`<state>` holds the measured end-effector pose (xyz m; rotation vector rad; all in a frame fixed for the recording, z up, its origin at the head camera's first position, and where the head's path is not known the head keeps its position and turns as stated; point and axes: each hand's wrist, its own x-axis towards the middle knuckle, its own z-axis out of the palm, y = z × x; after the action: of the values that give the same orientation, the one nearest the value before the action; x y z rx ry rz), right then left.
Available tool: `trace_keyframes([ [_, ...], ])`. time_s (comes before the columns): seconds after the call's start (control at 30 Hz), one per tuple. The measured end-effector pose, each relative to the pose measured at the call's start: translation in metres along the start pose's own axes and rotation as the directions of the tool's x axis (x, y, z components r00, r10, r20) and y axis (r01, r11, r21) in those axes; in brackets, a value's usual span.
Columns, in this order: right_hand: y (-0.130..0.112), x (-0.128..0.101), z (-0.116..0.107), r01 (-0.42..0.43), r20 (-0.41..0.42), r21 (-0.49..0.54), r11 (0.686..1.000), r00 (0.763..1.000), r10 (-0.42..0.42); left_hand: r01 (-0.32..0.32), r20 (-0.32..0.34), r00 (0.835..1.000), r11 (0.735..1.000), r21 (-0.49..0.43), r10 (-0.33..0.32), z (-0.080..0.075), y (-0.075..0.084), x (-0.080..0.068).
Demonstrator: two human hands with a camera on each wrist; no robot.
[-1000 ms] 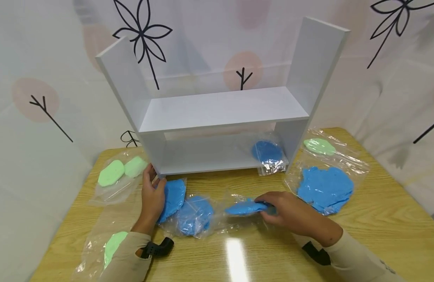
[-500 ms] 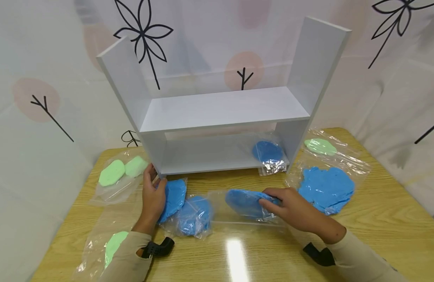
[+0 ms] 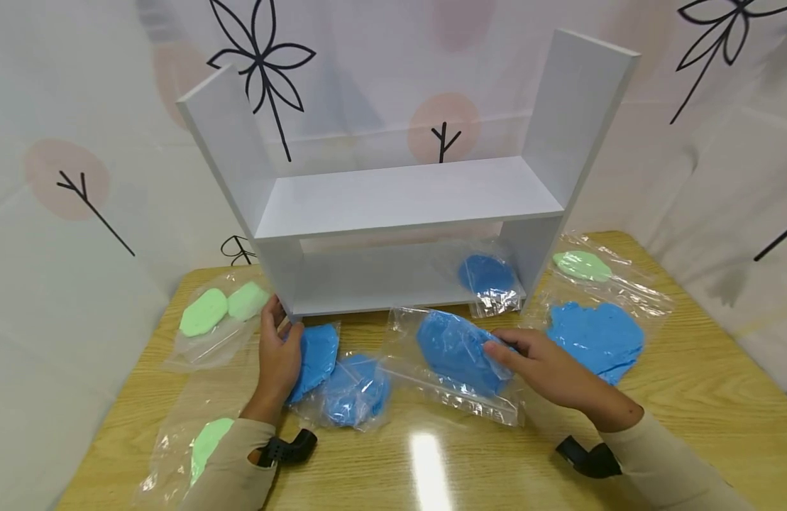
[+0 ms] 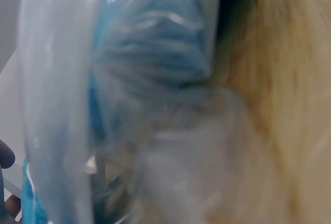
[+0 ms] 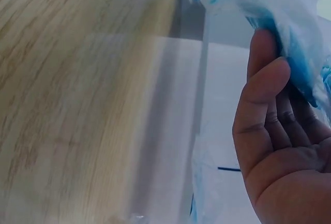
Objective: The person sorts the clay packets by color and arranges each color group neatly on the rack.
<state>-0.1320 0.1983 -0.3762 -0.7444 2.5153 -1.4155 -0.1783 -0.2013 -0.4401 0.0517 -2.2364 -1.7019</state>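
Standing at the back of the wooden table, the white shelf unit has not moved, one bagged blue disc lying on its lower board. Nearer, the bag of blue clay has risen from lying flat and edge-on to tilting up toward the shelf, pinched at its right edge by the right hand, so it looks headed for the shelf. Smallest, the left hand stays flat on another blue clay bag, fingers relaxed.

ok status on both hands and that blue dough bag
Right hand pinching bag of blue dough, raised and tilted above the table. Left hand resting on another blue dough bag by the white shelf. Nothing blocking.
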Motion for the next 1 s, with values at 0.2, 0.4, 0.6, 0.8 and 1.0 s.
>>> trace_keyframes([
  [0.2, -0.001, -0.001, -0.007, -0.090, -0.024, 0.046, 0.995, 0.996, 0.092, -0.019, -0.011, 1.000, 1.000, 0.010, 0.019, 0.000, 0.001, -0.001],
  [0.4, -0.004, -0.002, -0.007, -0.184, -0.033, 0.115, 0.976, 0.981, 0.189, -0.017, -0.023, 1.000, 1.000, 0.024, 0.018, 0.001, 0.001, -0.001],
  [0.6, -0.002, 0.003, 0.004, -0.291, -0.062, 0.282, 0.914, 0.945, 0.320, -0.014, -0.019, 1.000, 1.000, 0.023, 0.015, 0.002, -0.002, -0.001],
  [0.8, -0.007, 0.024, 0.020, -0.328, -0.108, 0.502, 0.800, 0.894, 0.434, -0.015, -0.018, 1.000, 1.000, 0.020, 0.015, 0.003, -0.001, -0.001],
  [1.0, -0.014, 0.045, 0.026, -0.286, -0.093, 0.603, 0.745, 0.902, 0.421, -0.020, -0.016, 1.000, 0.999, 0.027, 0.020, 0.002, 0.001, -0.001],
])
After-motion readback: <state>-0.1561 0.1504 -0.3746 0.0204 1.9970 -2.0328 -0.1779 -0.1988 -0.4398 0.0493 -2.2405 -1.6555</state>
